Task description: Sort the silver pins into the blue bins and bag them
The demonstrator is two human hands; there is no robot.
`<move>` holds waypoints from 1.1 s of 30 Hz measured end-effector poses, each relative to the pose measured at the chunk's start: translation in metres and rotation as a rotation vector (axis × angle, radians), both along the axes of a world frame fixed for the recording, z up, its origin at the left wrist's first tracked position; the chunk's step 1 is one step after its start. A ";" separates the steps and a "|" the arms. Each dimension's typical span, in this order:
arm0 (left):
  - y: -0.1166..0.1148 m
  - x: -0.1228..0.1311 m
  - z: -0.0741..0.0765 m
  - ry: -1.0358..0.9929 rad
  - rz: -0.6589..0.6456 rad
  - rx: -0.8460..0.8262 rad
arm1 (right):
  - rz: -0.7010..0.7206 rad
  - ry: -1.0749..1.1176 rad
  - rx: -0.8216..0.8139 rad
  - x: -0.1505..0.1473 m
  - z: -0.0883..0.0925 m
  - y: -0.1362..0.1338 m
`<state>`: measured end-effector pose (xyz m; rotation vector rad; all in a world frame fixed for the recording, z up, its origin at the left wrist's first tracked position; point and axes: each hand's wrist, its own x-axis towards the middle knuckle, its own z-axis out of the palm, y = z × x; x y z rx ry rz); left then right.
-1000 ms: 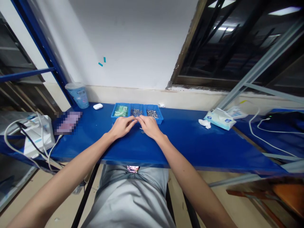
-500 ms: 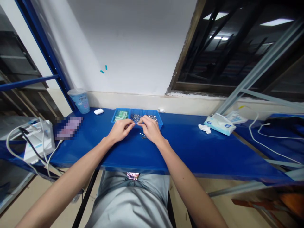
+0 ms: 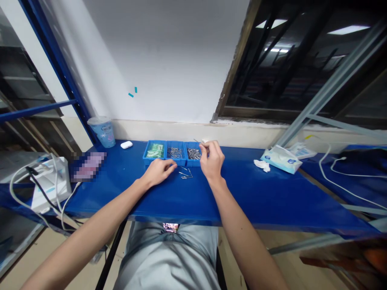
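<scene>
The right hand (image 3: 211, 160) is raised above the blue counter (image 3: 242, 189), just right of the row of three small blue bins (image 3: 174, 152). Its thumb and fingertips are pressed together on a thin metal pin (image 3: 198, 141), which juts up and to the left over the right-hand bin. The remaining fingers are curled in.

The left hand (image 3: 159, 171) rests on the counter directly in front of the bins, fingers loosely curled and pointing right, thumb tucked near the forefinger. Whether it holds anything cannot be told. Just beside its fingertips, a few loose metal pins (image 3: 185, 174) lie on the counter between the two hands.

Bin contents: the left bin holds green pieces (image 3: 155, 150); the middle and right bins hold small grey metal parts, too small to identify further.

Elsewhere on the counter: a pale blue lidded cup (image 3: 102, 131) at the far left by the wall, a small white case (image 3: 126, 144) near it, a white device with cables (image 3: 48, 179) at the left end, a tissue pack (image 3: 282, 158) with a crumpled tissue (image 3: 261, 164) to the right, and white cables (image 3: 341, 177) at the far right.
</scene>
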<state>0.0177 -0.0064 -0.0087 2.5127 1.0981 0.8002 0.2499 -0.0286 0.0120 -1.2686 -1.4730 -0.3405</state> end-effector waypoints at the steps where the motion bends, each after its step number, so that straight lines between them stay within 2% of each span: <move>1: -0.001 0.003 -0.001 0.061 -0.009 -0.004 | -0.054 0.019 -0.031 0.002 0.000 0.001; 3: -0.004 0.009 -0.001 0.173 -0.019 0.008 | -0.120 0.027 -0.139 0.003 0.001 0.002; 5: -0.006 0.013 0.000 0.257 -0.021 0.024 | -0.116 0.008 -0.249 0.002 0.001 0.003; 8: -0.008 0.017 0.000 0.332 -0.029 0.038 | 0.003 -0.058 -0.330 -0.004 0.000 0.002; 11: -0.006 0.018 -0.003 0.343 -0.040 0.033 | 0.191 -0.166 -0.328 -0.012 -0.004 0.001; 14: -0.004 0.018 -0.006 0.313 -0.025 0.019 | 0.334 -0.255 -0.319 -0.019 -0.010 0.001; 17: -0.004 0.017 -0.009 0.283 -0.016 0.021 | 0.397 -0.290 -0.332 -0.022 -0.013 0.002; 24: -0.004 0.004 -0.005 0.199 0.025 0.058 | 0.430 -0.324 -0.386 -0.026 -0.013 0.000; 33: 0.003 -0.012 0.000 -0.055 0.054 0.034 | 0.446 -0.364 -0.398 -0.026 -0.012 -0.004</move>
